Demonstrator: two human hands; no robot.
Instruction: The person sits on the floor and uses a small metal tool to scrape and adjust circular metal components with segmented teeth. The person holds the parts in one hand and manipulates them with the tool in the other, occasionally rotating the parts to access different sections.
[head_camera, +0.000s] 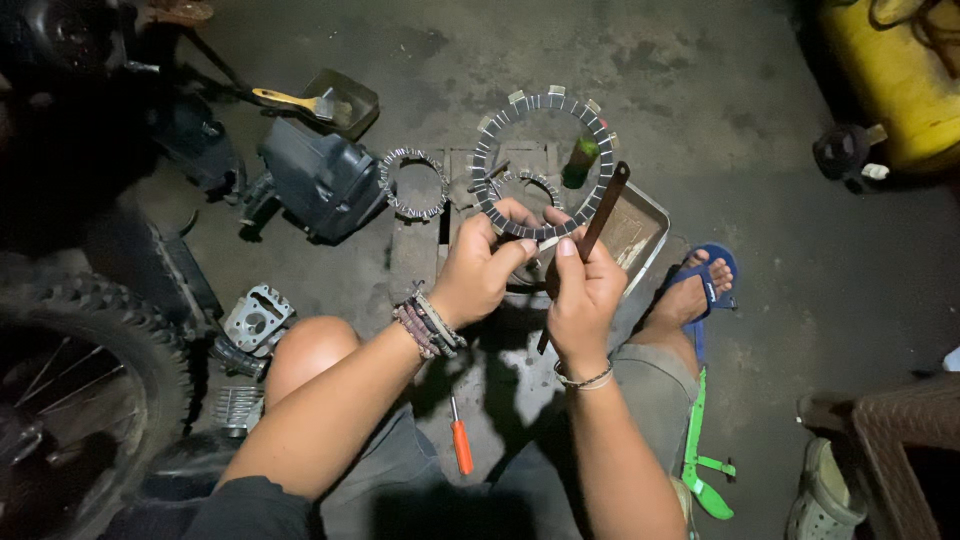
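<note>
My left hand (478, 268) and my right hand (582, 290) together hold up a ring-shaped clutch friction plate (490, 150) with grey pads and outer tabs, pinching its lower edge. My right hand also grips a flat dark metal bar (603, 212) that slants up past the ring's right side. More ring plates lie below: one stack (412, 184) on a wooden pallet (412, 255), another (530, 185) seen through the held ring. A metal tray (640, 225) sits behind my right hand.
A dark engine cover (318, 178), a paintbrush (295, 101) in a pan, a green bottle (580, 160), a cylinder head (256, 320), an orange-handled screwdriver (460, 442) and a knobby motorcycle tyre (90, 380) surround me. A yellow container (895, 80) stands far right.
</note>
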